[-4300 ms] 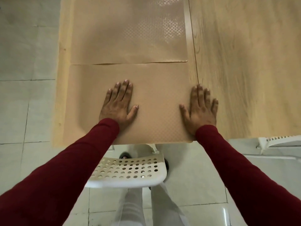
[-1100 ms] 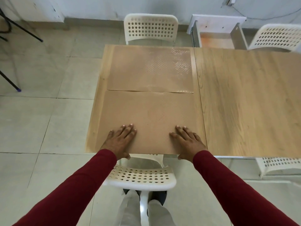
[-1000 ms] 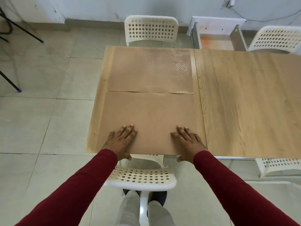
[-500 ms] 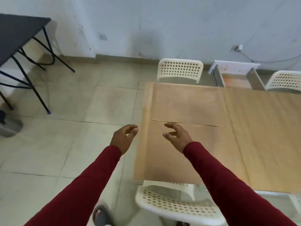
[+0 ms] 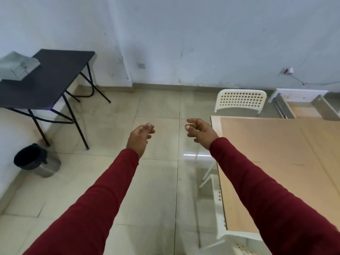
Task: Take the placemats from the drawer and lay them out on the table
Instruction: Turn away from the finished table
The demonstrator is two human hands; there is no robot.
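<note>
Two tan placemats lie flat on the wooden table (image 5: 214,124) at the right: the far placemat (image 5: 261,137) and the near placemat (image 5: 239,208), partly hidden by my right sleeve. An open white drawer (image 5: 301,102) stands past the table's far end. My left hand (image 5: 140,136) hovers over the tiled floor, left of the table, fingers loosely curled and holding nothing. My right hand (image 5: 199,132) hangs in the air beside the table's far left corner, fingers relaxed and empty.
A white perforated chair (image 5: 240,101) stands at the table's far end and another white chair (image 5: 237,242) at its near end. A black folding table (image 5: 49,78) carrying a grey box (image 5: 16,66) stands at the left wall, with a bin (image 5: 35,161) below it.
Both hands have lifted off the near placemat and now hang free. The view has swung up and to the left, so the table has slid to the right edge.
</note>
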